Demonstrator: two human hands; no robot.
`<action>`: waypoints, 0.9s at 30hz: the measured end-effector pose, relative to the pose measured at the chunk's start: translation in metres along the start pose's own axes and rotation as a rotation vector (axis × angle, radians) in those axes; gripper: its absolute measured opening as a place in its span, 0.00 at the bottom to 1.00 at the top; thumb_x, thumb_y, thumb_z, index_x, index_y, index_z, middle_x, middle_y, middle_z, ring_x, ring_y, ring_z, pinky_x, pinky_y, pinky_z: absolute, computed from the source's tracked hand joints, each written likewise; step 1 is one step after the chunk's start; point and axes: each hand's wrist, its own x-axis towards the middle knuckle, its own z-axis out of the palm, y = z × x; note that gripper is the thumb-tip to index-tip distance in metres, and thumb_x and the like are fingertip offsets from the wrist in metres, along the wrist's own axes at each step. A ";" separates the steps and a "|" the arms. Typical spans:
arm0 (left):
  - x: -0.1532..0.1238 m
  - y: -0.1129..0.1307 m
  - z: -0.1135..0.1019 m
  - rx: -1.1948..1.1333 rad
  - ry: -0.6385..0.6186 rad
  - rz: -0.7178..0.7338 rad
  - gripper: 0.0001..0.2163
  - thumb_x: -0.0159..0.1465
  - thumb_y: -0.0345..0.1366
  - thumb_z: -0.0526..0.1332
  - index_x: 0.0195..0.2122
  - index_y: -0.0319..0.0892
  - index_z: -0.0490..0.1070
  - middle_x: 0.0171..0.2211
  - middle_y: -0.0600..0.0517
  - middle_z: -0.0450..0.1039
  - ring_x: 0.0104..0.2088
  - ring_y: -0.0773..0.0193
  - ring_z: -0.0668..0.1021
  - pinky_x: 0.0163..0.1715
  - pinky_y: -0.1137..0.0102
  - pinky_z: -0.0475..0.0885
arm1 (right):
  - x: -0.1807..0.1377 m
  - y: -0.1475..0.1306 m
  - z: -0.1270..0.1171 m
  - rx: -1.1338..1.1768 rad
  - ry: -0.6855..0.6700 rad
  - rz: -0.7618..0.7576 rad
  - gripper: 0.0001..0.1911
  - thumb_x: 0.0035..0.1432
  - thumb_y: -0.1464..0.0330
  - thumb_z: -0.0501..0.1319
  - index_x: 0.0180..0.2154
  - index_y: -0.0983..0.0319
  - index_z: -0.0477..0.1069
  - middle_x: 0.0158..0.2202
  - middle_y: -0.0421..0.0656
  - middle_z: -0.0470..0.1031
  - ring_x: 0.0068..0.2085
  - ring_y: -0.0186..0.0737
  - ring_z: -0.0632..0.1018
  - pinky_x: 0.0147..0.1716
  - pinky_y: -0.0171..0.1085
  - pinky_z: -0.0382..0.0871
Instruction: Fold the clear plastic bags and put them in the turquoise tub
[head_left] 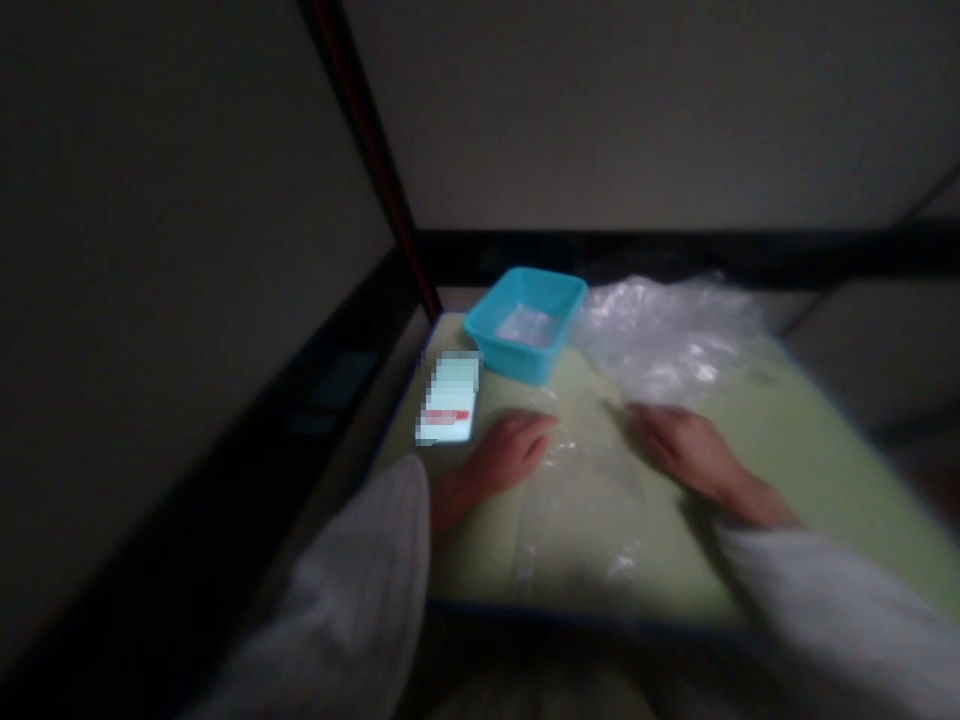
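Note:
A clear plastic bag [581, 500] lies flat on the pale yellow-green table [757, 440], catching small glints of light. At its upper left edge is my left hand [517, 450], fingers curled together and closed on the film. My right hand [686, 450] is at the upper right edge of the same bag, its fingers bent and pressed together. Blur hides exactly how the fingertips grip the thin film.
A turquoise plastic basket [514, 357] with something whitish inside stands at the back. Right of it lies a heap of crumpled clear plastic [667, 335]. A lit phone [450, 400] rests at the left edge. Walls [637, 120] close in behind and left.

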 end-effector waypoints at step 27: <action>0.001 -0.004 0.002 0.138 0.012 -0.096 0.14 0.62 0.28 0.53 0.49 0.39 0.68 0.47 0.44 0.74 0.48 0.57 0.75 0.50 0.61 0.69 | 0.004 0.000 0.018 -0.015 0.038 -0.141 0.22 0.64 0.70 0.47 0.59 0.64 0.59 0.54 0.53 0.71 0.57 0.49 0.69 0.58 0.57 0.53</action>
